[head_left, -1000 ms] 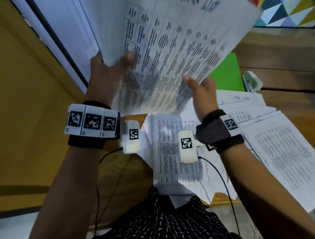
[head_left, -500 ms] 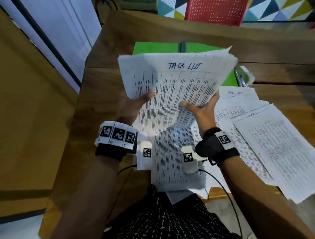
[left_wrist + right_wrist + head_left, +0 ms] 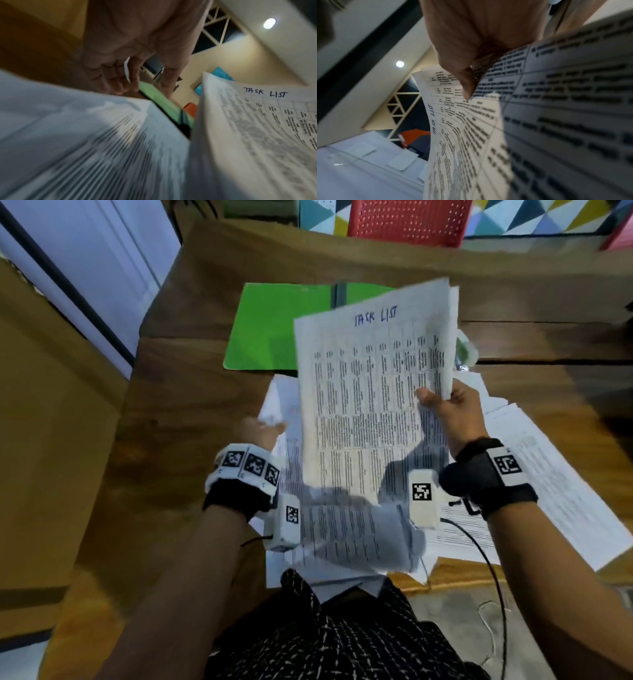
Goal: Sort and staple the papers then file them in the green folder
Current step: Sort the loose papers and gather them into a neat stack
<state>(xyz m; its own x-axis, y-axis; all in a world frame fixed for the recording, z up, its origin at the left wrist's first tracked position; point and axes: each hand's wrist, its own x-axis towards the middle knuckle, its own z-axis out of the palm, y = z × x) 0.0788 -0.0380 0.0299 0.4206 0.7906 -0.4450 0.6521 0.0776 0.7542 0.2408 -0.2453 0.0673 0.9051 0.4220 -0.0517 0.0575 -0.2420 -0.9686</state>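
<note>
Half a second back, gripped from both sides; now let go by the left hand (image 3: 258,431) and pinched only by the right hand (image 3: 452,412), thumb on the printed face, fingers behind, at the right edge of the TASK LIST sheaf (image 3: 370,405). Left hand dropped to the near-left, down at a curled corner of the loose sheets (image 3: 555,484) spread on the wooden table (image 3: 178,412); fingers curled with a sliver of white among them in the wrist view, but cannot tell whether truly gripping. Likely means sorting is in progress: one set gathered, another sheet being sought, stapling and filing not yet done. Sheaf held above the table, over the spread papers, long axis near to far, handwritten heading at the far end, top leaning slightly right, near end sagging. Green folder (image 3: 274,330) flat on the table just beyond, far-left of the sheaf.
</note>
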